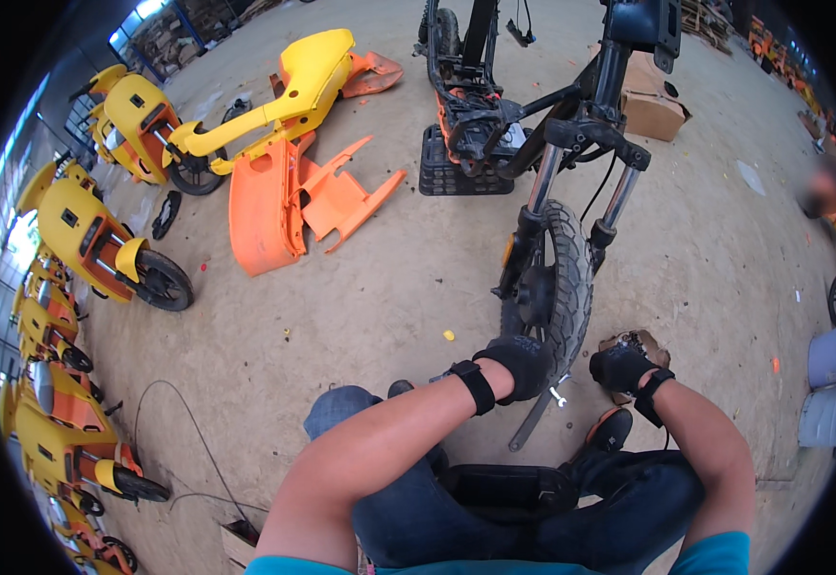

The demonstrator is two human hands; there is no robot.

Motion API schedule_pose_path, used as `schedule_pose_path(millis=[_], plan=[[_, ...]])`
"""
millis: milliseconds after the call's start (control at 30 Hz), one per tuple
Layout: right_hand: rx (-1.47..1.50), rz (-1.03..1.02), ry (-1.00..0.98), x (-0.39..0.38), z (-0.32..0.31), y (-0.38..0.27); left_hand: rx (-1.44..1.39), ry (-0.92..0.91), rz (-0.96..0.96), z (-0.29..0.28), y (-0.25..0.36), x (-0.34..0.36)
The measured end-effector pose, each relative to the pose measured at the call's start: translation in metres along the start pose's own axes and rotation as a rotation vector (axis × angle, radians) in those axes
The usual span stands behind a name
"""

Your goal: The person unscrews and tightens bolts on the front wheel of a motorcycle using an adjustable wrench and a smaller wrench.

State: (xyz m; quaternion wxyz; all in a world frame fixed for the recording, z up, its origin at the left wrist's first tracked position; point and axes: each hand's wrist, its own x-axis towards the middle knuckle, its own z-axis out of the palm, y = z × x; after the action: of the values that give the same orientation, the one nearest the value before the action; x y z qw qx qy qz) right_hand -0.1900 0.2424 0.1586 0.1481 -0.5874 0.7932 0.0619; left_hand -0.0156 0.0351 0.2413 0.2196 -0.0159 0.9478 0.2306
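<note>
My left hand (517, 367), in a black glove, is at the left side of the lower front wheel (568, 278), against or very near the tyre. Its fingers look curled, but what they hold, if anything, is hidden. Just right of the wheel, my right hand (619, 370), also gloved, reaches to a small open box (662, 353) of loose hardware; its fingertips are hard to make out. A small silver spanner (559, 396) lies below the tyre, beside a long flat metal bar (530, 425). The wheel sits in the fork (543, 182) of a stripped black scooter frame.
Orange body panels (267, 216) and a yellow body shell (314, 81) lie on the floor at left. Yellow-orange scooters (78, 225) line the left side. A cardboard box (650, 103) stands behind the frame, buckets (828, 355) at right. A person (825, 187) is at the far right.
</note>
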Motion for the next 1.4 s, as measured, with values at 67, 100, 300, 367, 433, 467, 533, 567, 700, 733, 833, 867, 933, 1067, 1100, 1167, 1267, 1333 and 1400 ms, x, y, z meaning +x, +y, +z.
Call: schedule_pose_path(millis=[67,100,300,367,433,467,533,567,700,733,833,867,933,1067,1100,1167,1267,1333,1400], plan=[[-0.012,0.018,0.002,-0.003,-0.003,-0.002,-0.009,-0.003,-0.002,0.001,0.0,0.0],[-0.023,0.023,0.008,-0.003,-0.006,-0.003,-0.008,-0.019,-0.004,-0.002,-0.001,0.001],[0.054,-0.027,0.072,-0.003,-0.03,-0.013,-0.04,0.059,0.076,0.009,-0.007,0.005],[0.086,-0.06,-0.01,0.001,-0.002,0.007,-0.048,0.023,0.068,0.007,-0.004,0.011],[0.146,-0.063,-0.078,0.005,0.025,0.021,-0.059,-0.018,0.023,-0.008,0.008,0.007],[0.148,-0.046,-0.102,0.008,0.02,0.015,-0.058,-0.021,0.01,-0.009,0.009,0.004],[0.15,-0.032,-0.148,0.011,0.022,0.015,-0.052,-0.029,-0.005,-0.008,0.007,0.004],[0.161,-0.034,-0.143,0.011,0.022,0.015,-0.048,-0.024,-0.001,-0.007,0.006,0.003],[0.172,-0.03,-0.164,0.013,0.026,0.015,-0.037,-0.021,-0.03,-0.006,0.009,0.006],[0.181,-0.04,-0.155,0.014,0.023,0.013,-0.037,-0.011,-0.036,-0.005,0.008,0.005],[0.201,-0.003,-0.176,0.012,0.01,0.005,-0.047,-0.024,-0.017,-0.005,0.006,0.004],[0.202,0.013,-0.187,0.011,0.006,0.003,-0.042,-0.021,-0.015,-0.004,0.004,0.004],[0.218,0.02,-0.19,0.011,0.003,0.002,-0.032,-0.012,-0.01,-0.001,0.001,0.005],[0.176,-0.013,-0.219,0.014,0.014,0.006,-0.037,-0.024,-0.024,-0.002,0.002,0.006],[0.159,-0.032,-0.203,0.015,0.019,0.009,-0.033,-0.028,-0.022,-0.002,0.002,0.007],[0.136,-0.044,-0.188,0.015,0.028,0.014,-0.031,-0.033,-0.021,-0.002,0.002,0.007],[0.154,-0.063,-0.144,0.013,0.024,0.012,-0.028,-0.033,-0.035,-0.003,0.002,0.003],[0.182,-0.103,-0.067,0.012,0.034,0.017,-0.029,-0.038,-0.036,-0.003,0.001,0.003],[0.153,-0.099,-0.097,0.012,0.037,0.02,-0.032,-0.034,-0.02,-0.004,0.004,0.004]])
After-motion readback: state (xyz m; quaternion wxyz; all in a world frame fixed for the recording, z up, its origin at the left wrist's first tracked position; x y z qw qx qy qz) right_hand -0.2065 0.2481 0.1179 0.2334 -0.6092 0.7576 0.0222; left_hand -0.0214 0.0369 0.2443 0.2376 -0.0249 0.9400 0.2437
